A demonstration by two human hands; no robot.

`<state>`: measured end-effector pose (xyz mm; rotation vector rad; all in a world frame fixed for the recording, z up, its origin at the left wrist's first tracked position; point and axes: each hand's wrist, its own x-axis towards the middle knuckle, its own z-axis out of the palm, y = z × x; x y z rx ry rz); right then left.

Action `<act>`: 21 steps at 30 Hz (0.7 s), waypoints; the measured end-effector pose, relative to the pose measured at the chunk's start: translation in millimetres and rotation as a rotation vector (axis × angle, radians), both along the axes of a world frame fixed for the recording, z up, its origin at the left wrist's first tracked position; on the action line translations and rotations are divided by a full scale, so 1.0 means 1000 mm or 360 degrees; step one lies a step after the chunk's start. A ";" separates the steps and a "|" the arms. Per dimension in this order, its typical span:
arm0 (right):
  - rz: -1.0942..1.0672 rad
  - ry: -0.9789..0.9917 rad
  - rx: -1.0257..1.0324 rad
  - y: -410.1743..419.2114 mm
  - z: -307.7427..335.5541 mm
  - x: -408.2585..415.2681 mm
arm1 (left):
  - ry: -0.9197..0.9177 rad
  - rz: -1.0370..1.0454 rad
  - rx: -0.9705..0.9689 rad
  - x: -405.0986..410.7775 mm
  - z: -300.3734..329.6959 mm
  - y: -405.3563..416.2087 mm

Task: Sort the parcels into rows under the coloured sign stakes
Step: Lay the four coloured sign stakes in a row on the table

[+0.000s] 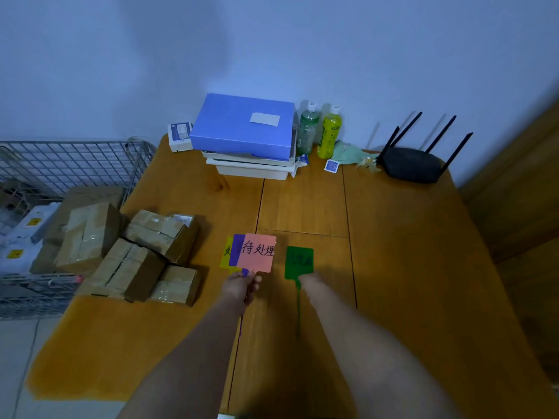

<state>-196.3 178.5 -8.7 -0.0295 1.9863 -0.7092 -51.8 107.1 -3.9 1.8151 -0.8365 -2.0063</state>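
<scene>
Orange-brown wood of the table (pixel 393 267) fills most of my view. My left hand (pixel 240 290) is closed around the stems of three fanned sign stakes: a pink sign (pixel 257 252) in front with black handwriting, a purple sign (pixel 236 249) half hidden behind it, and a yellow sign (pixel 226 252) peeking out at the left. My right hand (pixel 313 287) pinches the stem of a green sign stake (pixel 299 263) just below its square head; its thin stem runs down toward me past my wrist. The two hands are near each other, above the middle of the table.

The parcels (pixel 145 252), brown cardboard boxes wrapped in clear tape, sit bunched together at the table's left edge, not in rows. Beside them, off the table, a wire basket (pixel 69 164) holds more packages.

At the far end stand a blue box (pixel 242 125) on white trays, two green bottles (pixel 319 131) and a black router (pixel 414 164).
</scene>
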 end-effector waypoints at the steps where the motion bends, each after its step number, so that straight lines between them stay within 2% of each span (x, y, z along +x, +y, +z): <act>1: 0.0002 -0.0042 -0.0059 -0.002 0.001 0.001 | 0.0021 -0.0023 -0.0017 -0.002 0.003 0.000; 6: 0.0010 -0.0385 -0.0419 -0.010 0.021 0.012 | 0.0100 -0.0205 -0.0147 -0.018 0.006 0.007; 11: -0.0270 -0.0299 -0.0504 -0.009 0.030 0.015 | 0.0290 -0.0329 -0.0115 -0.038 0.011 0.019; 16: -0.0474 -0.0230 -0.0544 0.001 0.034 0.006 | 0.0284 -0.0411 -0.0111 -0.057 0.014 0.030; 21: -0.0771 -0.0167 -0.0610 0.013 0.036 -0.021 | 0.0307 -0.0281 -0.0043 -0.084 0.017 0.039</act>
